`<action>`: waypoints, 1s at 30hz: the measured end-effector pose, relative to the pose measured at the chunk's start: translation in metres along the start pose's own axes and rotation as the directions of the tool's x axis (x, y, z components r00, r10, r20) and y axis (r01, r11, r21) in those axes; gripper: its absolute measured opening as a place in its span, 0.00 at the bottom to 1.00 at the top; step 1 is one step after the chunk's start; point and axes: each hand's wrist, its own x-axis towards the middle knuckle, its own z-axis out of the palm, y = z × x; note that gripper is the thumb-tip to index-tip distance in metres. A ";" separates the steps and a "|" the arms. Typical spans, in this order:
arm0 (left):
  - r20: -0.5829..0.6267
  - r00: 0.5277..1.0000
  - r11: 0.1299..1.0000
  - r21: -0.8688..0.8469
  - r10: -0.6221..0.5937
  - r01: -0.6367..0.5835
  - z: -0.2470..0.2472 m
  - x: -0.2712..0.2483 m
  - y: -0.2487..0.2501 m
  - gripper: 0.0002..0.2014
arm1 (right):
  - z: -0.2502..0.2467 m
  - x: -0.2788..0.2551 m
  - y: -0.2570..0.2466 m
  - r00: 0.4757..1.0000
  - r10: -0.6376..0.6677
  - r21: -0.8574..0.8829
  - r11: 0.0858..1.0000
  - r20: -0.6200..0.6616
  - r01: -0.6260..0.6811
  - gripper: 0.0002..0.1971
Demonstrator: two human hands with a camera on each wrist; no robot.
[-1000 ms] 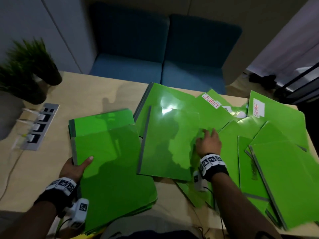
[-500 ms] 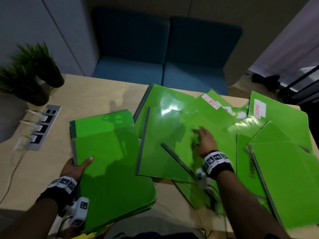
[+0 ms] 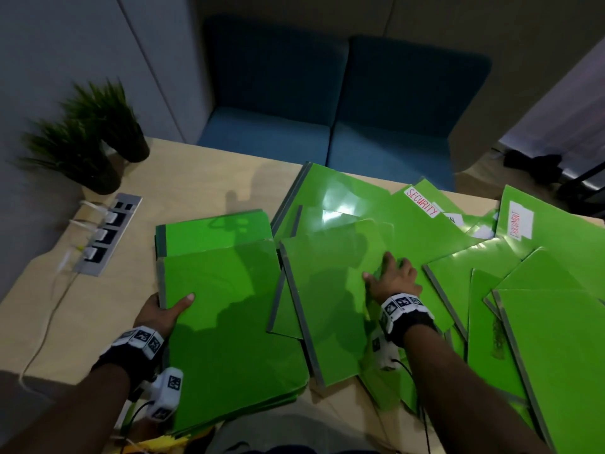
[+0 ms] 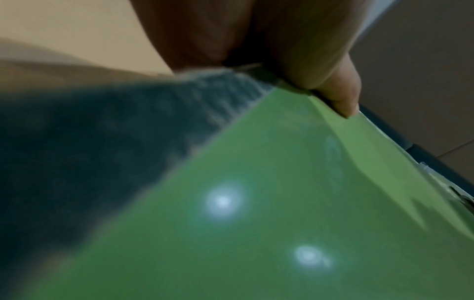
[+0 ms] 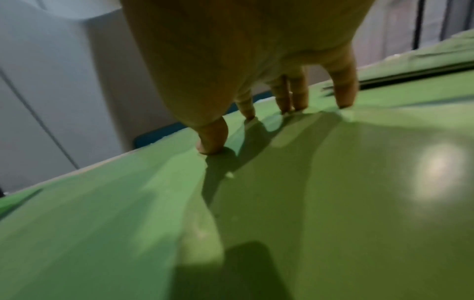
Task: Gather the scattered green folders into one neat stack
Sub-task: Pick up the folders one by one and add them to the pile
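Change noted: over the last second the right hand point(image 3: 394, 278) has drawn one loose folder point(image 3: 340, 290) out of the scattered folders point(image 3: 523, 290) toward the stack point(image 3: 229, 316). Its grey spine, angled across the pile half a second ago, now lies nearly parallel to the stack's right edge and just beside it. Judgement: this folder is close to transfer, but many folders remain spread to the right of the stack, so the task is well short of complete.

Grip, right hand: spread and released, nothing clasped. The fingertips point(image 5: 212, 146) press flat on the folder's glossy cover, sliding it by friction.

Grip, left hand point(image 3: 160, 311): grasping the stack's left edge, thumb point(image 4: 338, 97) on the top cover, fingers wrapped under the grey spines. It has not shifted across the frames.

The stack lies at the near edge of the table point(image 3: 203, 185), slightly overhanging it.
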 end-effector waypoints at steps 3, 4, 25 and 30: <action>0.004 1.000 1.000 -0.011 0.012 -0.012 0.001 -0.002 0.000 0.26 | 0.001 0.003 -0.003 0.996 0.073 0.080 0.994 -0.055 -0.069 0.43; 0.009 1.000 1.000 -0.018 0.014 -0.014 0.002 -0.002 0.000 0.26 | 0.001 0.007 -0.006 0.992 0.118 0.133 0.985 -0.047 -0.111 0.45; 0.035 0.999 0.999 -0.008 0.040 -0.040 -0.003 0.003 -0.007 0.33 | 0.005 -0.009 -0.106 0.969 -0.175 0.608 0.793 0.177 0.032 0.21; 0.145 0.989 0.998 0.034 0.039 -0.045 -0.012 0.003 -0.013 0.36 | 0.017 -0.010 -0.114 0.986 -0.099 0.708 0.705 0.132 -0.024 0.20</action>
